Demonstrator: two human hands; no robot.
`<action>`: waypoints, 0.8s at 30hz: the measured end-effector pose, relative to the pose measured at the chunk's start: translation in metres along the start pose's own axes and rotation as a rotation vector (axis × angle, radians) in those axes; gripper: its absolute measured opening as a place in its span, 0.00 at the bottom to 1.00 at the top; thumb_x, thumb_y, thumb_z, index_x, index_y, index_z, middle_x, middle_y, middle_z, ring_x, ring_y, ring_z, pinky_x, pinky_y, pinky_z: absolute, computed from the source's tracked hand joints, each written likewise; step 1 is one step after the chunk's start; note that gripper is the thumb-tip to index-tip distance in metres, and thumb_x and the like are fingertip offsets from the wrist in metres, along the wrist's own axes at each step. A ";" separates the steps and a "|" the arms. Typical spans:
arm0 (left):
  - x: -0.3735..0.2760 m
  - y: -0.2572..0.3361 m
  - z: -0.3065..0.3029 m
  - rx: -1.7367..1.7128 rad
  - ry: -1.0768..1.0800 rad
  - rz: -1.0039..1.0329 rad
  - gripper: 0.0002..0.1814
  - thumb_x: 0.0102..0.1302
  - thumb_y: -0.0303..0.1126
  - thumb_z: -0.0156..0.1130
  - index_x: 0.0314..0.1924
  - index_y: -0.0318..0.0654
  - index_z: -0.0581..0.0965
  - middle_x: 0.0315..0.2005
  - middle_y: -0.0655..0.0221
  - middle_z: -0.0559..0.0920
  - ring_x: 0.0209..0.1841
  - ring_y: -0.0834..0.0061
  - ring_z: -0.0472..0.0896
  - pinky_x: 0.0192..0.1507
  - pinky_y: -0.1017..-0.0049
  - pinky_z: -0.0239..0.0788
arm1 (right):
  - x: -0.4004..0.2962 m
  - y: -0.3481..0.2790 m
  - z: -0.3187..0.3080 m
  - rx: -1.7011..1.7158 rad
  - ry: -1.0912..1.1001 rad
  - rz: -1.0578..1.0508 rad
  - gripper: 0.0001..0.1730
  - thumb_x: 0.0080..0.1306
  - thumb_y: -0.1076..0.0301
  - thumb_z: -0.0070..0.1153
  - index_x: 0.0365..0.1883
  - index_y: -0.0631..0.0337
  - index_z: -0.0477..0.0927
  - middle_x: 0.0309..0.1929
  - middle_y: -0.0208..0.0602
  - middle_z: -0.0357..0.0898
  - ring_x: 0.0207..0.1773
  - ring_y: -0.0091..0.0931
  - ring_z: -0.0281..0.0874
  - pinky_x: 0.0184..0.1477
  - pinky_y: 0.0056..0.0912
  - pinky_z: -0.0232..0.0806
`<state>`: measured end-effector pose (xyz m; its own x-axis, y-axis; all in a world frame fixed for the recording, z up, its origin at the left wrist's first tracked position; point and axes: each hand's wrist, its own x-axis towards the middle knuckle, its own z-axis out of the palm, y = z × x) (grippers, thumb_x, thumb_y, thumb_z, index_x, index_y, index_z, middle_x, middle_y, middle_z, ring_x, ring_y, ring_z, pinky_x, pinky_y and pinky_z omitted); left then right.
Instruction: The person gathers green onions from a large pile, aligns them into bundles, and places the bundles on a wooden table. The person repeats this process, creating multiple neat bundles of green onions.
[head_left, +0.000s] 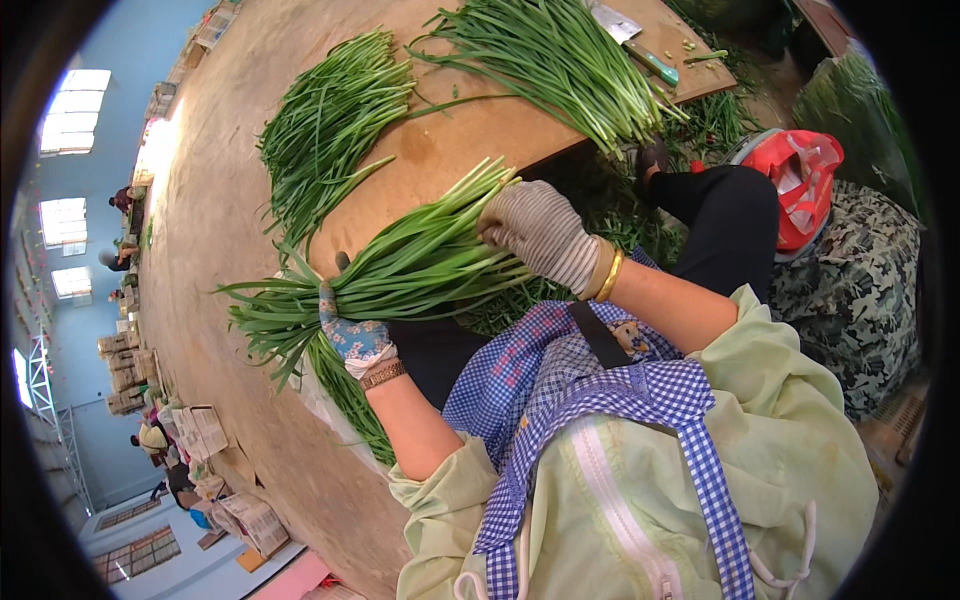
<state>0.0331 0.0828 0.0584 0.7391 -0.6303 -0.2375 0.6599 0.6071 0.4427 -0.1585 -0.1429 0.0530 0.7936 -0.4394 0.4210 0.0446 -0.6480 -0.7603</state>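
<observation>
A bunch of long green garlic chives (420, 262) lies across my lap, its leaf tips to the left and pale stems to the right. My left hand (354, 330), in a blue floral glove, grips the bunch near the leafy end. My right hand (541, 234), in a striped glove, is at the stem side with its fingers bent against the stalks; whether it pinches some is hidden. Ahead on the wooden board (427, 154) rest a left pile of chives (337, 112) and a right pile of chives (547, 67).
A cleaver with a green handle (651, 63) lies at the board's right end beside small scraps. More chives (345, 397) lie on plastic sheeting at my left. A red plastic bag (806, 187) stands right of my knee, near a camouflage-covered seat (847, 300). People and stacked boxes (124, 367) are far left.
</observation>
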 end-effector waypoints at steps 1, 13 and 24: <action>0.001 0.000 -0.002 0.016 0.058 0.012 0.24 0.63 0.36 0.50 0.57 0.30 0.67 0.54 0.53 0.71 0.56 0.54 0.68 0.59 0.53 0.58 | -0.002 0.002 0.000 0.040 0.053 0.063 0.09 0.54 0.64 0.57 0.32 0.57 0.80 0.26 0.38 0.78 0.32 0.37 0.77 0.36 0.38 0.68; 0.012 -0.004 -0.009 0.020 0.184 -0.038 0.26 0.62 0.37 0.51 0.57 0.29 0.67 0.55 0.55 0.71 0.56 0.54 0.69 0.58 0.52 0.59 | -0.004 -0.002 -0.021 -0.510 -0.075 -0.404 0.12 0.54 0.65 0.50 0.38 0.48 0.78 0.35 0.25 0.77 0.41 0.28 0.75 0.50 0.35 0.65; -0.001 -0.025 0.007 0.282 0.133 -0.004 0.24 0.62 0.37 0.55 0.53 0.28 0.67 0.53 0.49 0.72 0.51 0.55 0.74 0.54 0.55 0.68 | 0.008 0.008 -0.007 -0.043 0.215 -0.037 0.05 0.54 0.67 0.56 0.28 0.57 0.79 0.24 0.35 0.78 0.29 0.37 0.75 0.34 0.40 0.66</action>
<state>0.0148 0.0649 0.0534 0.7597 -0.5524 -0.3429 0.6136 0.4347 0.6592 -0.1566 -0.1557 0.0541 0.6438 -0.5345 0.5475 0.0417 -0.6900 -0.7226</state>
